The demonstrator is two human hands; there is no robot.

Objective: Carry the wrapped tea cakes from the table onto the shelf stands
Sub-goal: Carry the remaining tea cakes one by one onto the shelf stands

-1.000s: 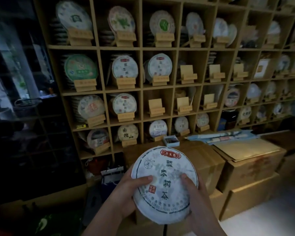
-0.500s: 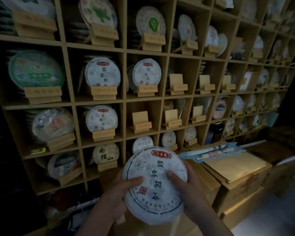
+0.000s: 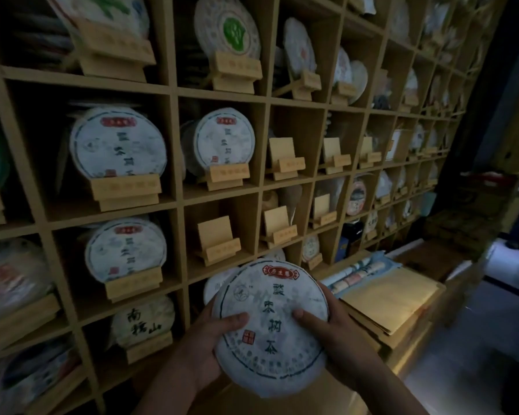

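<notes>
1. Here, both hands hold one wrapped tea cake (image 3: 270, 327) face-up, low and near, in front of the wooden shelf grid (image 3: 174, 94).
2. Left hand (image 3: 204, 351) grips the cake's left edge, thumb curled over its face.
3. Right hand (image 3: 339, 333) grips the right edge, thumb likewise pressed on the wrapper.
4. The cake shows a red label at its top and dark characters down its middle.
5. Just above the cake, an empty wooden stand (image 3: 218, 241) sits in its compartment.
6. Left of that compartment, a similar cake (image 3: 126, 250) rests upright on a stand.
7. Far right, more empty stands; cardboard boxes (image 3: 393, 298) lie near right, below the shelf.
</notes>
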